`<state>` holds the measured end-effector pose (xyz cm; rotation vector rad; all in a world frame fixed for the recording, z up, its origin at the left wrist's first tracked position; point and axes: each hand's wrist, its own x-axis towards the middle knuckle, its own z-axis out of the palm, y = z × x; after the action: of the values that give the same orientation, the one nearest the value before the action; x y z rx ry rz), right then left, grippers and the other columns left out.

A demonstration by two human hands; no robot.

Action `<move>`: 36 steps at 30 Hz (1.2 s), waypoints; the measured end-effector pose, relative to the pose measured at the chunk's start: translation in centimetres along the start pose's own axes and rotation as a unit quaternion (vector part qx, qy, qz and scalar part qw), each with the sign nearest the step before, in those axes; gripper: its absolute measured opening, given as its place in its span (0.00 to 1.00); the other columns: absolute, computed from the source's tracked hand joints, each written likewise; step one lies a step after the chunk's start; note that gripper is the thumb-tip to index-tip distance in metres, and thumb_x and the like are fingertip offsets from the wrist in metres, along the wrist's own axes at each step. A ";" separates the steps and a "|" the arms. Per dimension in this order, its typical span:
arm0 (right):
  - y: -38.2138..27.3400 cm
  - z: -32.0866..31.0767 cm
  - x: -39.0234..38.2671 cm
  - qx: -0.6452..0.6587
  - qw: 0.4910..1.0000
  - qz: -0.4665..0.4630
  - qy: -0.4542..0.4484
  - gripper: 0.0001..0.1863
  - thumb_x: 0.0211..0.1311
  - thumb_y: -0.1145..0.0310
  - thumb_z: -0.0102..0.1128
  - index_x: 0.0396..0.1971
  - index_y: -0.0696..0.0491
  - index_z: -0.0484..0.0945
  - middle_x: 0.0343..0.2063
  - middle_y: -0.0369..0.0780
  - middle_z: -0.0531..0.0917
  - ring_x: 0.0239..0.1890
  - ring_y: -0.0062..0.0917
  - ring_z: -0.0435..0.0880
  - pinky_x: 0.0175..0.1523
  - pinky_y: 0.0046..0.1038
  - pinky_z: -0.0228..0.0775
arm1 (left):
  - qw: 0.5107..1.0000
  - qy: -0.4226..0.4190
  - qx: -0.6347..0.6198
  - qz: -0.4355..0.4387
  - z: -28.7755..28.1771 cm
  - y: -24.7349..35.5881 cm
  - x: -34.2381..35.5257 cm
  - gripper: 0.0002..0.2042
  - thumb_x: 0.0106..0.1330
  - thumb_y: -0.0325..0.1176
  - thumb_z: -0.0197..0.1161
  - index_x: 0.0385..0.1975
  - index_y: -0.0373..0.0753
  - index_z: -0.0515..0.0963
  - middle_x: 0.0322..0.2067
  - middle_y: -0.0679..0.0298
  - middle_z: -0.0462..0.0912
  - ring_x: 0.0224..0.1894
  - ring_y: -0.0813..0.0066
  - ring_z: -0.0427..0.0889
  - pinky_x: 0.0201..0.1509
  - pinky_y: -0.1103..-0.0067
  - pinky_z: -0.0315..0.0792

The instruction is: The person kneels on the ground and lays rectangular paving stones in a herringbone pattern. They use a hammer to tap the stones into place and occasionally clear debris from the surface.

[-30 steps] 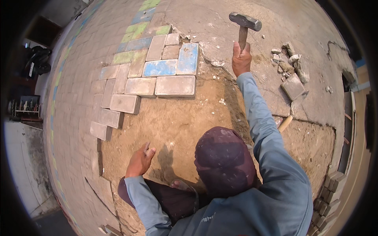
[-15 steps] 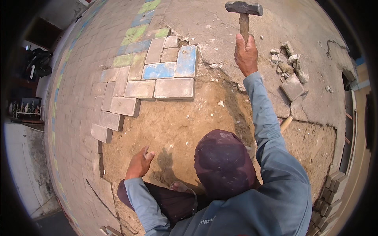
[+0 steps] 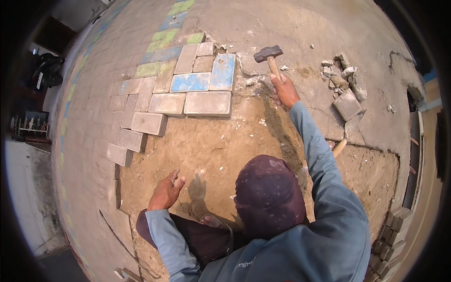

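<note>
My right hand point(image 3: 285, 91) grips the wooden handle of a hammer point(image 3: 268, 53) with a dark, heavy steel head. The head is over the broken edge of the concrete point(image 3: 300, 28), to the right of a blue-painted paver point(image 3: 222, 71). Pale concrete chunks point(image 3: 253, 81) lie along that edge, near my fist. My left hand point(image 3: 165, 191) hovers by my left knee, above the bare sand point(image 3: 202, 150). Its thumb and a finger stand apart, and I see nothing held; its other fingers are partly hidden.
Interlocking pavers point(image 3: 162, 104) end in a stepped edge on the left. Broken rubble point(image 3: 345, 75) and a loose grey paver point(image 3: 346, 105) lie on the concrete at right. Near them is a pale wooden handle point(image 3: 339, 147). Stacked pavers point(image 3: 392, 235) stand at lower right.
My right hand has swung the hammer down and slightly left, from high over the concrete to its broken edge. Small bits there look disturbed. My left hand has barely moved.
</note>
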<state>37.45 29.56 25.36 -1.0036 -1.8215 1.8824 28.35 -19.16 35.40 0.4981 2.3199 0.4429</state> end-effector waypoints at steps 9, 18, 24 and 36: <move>-9.2 3.3 5.8 -0.092 0.875 -0.384 0.280 0.18 0.77 0.55 0.56 0.46 0.55 0.66 0.23 0.48 0.81 0.26 0.42 0.83 0.31 0.39 0.73 | 0.999 0.009 0.023 -0.024 -0.3 -0.3 0.4 0.31 0.75 0.52 0.57 0.68 0.34 0.70 0.61 0.39 0.77 0.65 0.44 0.76 0.68 0.64 0.70; 6.0 2.4 5.2 -0.162 0.979 0.092 -0.085 0.23 0.73 0.48 0.57 0.40 0.57 0.73 0.21 0.38 0.75 0.13 0.25 0.74 0.15 0.33 0.60 | 1.000 0.012 0.011 -0.001 0.1 -0.6 -0.3 0.31 0.76 0.52 0.57 0.68 0.33 0.70 0.63 0.41 0.76 0.66 0.43 0.75 0.69 0.64 0.70; -9.1 3.8 3.9 -0.150 0.915 -0.337 0.162 0.20 0.77 0.51 0.55 0.41 0.56 0.71 0.20 0.48 0.79 0.20 0.42 0.80 0.27 0.41 0.69 | 1.000 0.009 0.015 -0.013 -0.4 -1.5 0.4 0.31 0.75 0.52 0.57 0.68 0.33 0.71 0.63 0.40 0.76 0.66 0.44 0.75 0.68 0.64 0.70; 9.7 4.9 7.2 -0.340 0.941 0.001 0.009 0.22 0.75 0.49 0.55 0.38 0.56 0.72 0.24 0.46 0.81 0.26 0.39 0.85 0.31 0.38 0.76 | 1.000 0.007 0.013 -0.021 0.1 -0.9 -0.5 0.31 0.75 0.52 0.57 0.69 0.36 0.70 0.61 0.41 0.78 0.62 0.44 0.79 0.65 0.63 0.73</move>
<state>31.36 29.68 13.89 -1.2072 -2.5238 1.2289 28.50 -20.14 35.24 0.4590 2.3474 0.3969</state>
